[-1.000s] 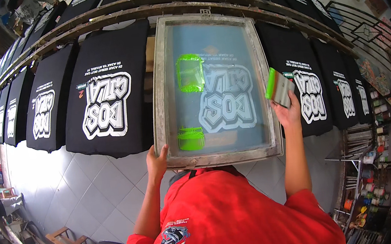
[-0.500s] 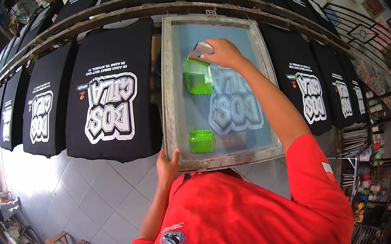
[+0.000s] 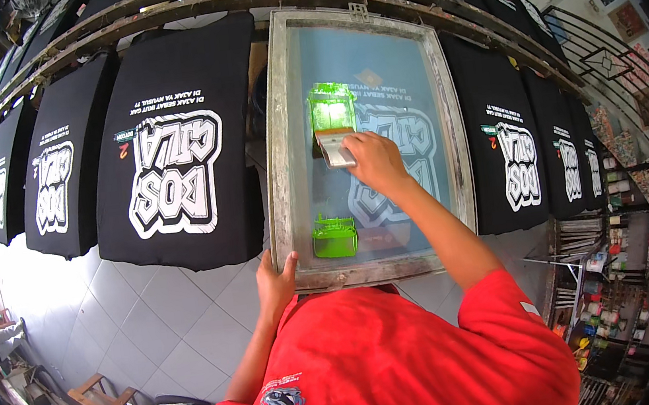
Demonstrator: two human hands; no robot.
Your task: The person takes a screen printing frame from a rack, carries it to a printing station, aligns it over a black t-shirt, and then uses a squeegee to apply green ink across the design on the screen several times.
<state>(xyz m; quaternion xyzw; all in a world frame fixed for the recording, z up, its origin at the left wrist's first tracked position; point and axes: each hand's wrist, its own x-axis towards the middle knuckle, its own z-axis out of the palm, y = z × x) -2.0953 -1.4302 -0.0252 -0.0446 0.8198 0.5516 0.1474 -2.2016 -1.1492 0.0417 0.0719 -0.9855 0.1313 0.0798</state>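
A wooden-framed printing screen (image 3: 458, 147) with blue-grey mesh lies in front of me over a black shirt. My right hand (image 3: 374, 163) is closed round a small squeegee (image 3: 335, 152), which rests on the mesh at the near edge of a wet green ink patch (image 3: 332, 106). Closer to me sits a second, thicker patch of green ink (image 3: 335, 241). With thumb on top, my left hand (image 3: 276, 283) grips the screen's near left corner; its other fingers are mostly hidden. White lettering shows faintly through the mesh.
Black shirts (image 3: 232, 133) with white prints lie in a row on both sides. Wooden rails (image 3: 182, 11) run across beyond the screen, with more shirts behind. A shelf of jars (image 3: 618, 249) stands at right. A wooden stool (image 3: 99, 400) is on the tiled floor, lower left.
My right hand has drawn the squeegee toward me, from the far edge of the upper green patch to its near edge. The left hand keeps its hold on the corner.
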